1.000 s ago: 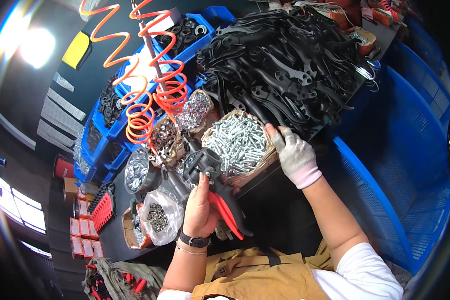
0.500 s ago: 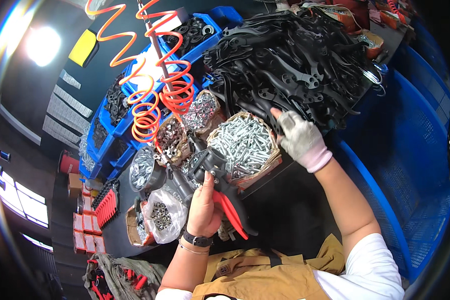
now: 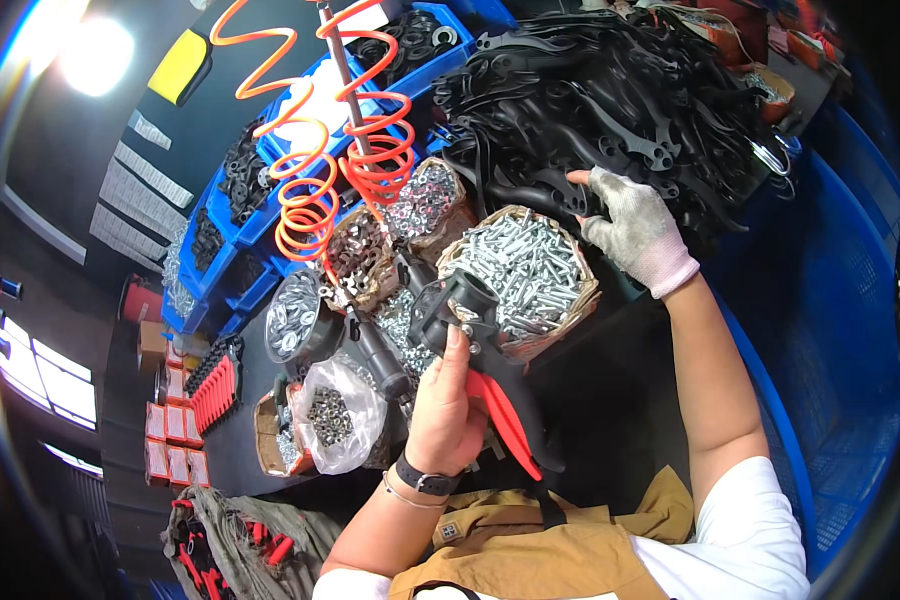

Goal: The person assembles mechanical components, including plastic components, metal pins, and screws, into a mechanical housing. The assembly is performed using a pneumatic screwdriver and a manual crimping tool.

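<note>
My left hand, bare with a black watch at the wrist, is closed round a black hand tool with a round ring-like head. The tool's red-and-black handles slant down to the right of my palm. Just left of it a black air screwdriver hangs on an orange coiled hose. My right hand, in a grey-white glove with a bare fingertip showing, reaches to the near edge of a pile of black levers. Its finger and thumb close about the end of one black lever.
An open box of silver bolts lies between my hands. Around the screwdriver are a bowl of metal pieces, a plastic bag of nuts and boxes of small parts. Blue bins stand behind; a large blue crate stands right.
My left hand and the black tool have moved right. My right hand has moved up and right along the lever pile. The whole view has shifted a little.
</note>
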A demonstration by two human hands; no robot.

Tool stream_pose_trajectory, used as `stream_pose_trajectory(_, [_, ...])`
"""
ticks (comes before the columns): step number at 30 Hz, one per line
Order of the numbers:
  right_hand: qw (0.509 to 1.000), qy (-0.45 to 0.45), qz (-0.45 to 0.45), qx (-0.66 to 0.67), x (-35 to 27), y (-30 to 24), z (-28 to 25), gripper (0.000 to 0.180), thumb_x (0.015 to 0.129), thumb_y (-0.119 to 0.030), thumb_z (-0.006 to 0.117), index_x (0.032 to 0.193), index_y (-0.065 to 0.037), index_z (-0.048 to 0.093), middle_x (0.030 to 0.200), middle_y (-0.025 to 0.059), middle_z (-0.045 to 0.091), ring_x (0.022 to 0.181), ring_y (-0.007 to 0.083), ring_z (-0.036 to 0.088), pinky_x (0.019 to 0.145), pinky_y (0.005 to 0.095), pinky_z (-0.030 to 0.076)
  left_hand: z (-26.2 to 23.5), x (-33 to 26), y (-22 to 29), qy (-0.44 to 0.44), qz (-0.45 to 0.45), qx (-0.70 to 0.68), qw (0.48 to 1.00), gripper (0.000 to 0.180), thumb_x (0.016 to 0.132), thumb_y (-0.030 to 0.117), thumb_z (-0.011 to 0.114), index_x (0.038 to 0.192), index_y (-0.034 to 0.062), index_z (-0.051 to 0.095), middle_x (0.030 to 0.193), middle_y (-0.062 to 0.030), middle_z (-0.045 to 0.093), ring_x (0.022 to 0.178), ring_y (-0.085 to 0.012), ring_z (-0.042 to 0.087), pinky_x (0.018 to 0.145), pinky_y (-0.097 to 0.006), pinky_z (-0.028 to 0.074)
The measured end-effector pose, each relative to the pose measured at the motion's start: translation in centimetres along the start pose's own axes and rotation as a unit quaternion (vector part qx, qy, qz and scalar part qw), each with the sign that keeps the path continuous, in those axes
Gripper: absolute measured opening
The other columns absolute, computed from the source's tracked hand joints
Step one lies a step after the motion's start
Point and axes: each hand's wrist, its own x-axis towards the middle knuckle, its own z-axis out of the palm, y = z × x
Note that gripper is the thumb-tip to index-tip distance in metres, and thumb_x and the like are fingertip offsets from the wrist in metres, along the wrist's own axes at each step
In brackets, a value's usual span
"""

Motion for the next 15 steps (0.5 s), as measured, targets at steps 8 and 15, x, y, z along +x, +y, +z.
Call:
stream_pose_trajectory(8, [1.000,0.006,0.016,-0.013,-0.1,-0.7,0.1,0.039,0.075,-0.007,0.071,0.112,-0.006,0.060,0.096,0.0199,0.065,0.089,0.0355,0.064,0.076,0.0393,0.051,2.7,-0.6,-2.2,-0.040,-0.005,-0.049,0.998,0.054,0.097,0.049,0.045,0.115,-0.0005,0.056,0.106,-0.0136,0.066,0.097,-0.0242,0.064,0.088,-0.039,0.052])
stream_pose_trajectory(15, [0.997,0.032,-0.025,-0.073,0.6,-1.0,1.0,0.041,0.074,-0.005,0.068,0.113,-0.010,0.057,0.104,0.0154,0.064,0.094,0.0346,0.063,0.080,0.0415,0.052,4.2,-0.5,-3.9,-0.036,0.018,-0.066,0.997,0.051,0.099,0.045,0.044,0.116,-0.0024,0.056,0.108,-0.0130,0.066,0.097,-0.0225,0.064,0.087,-0.036,0.051])
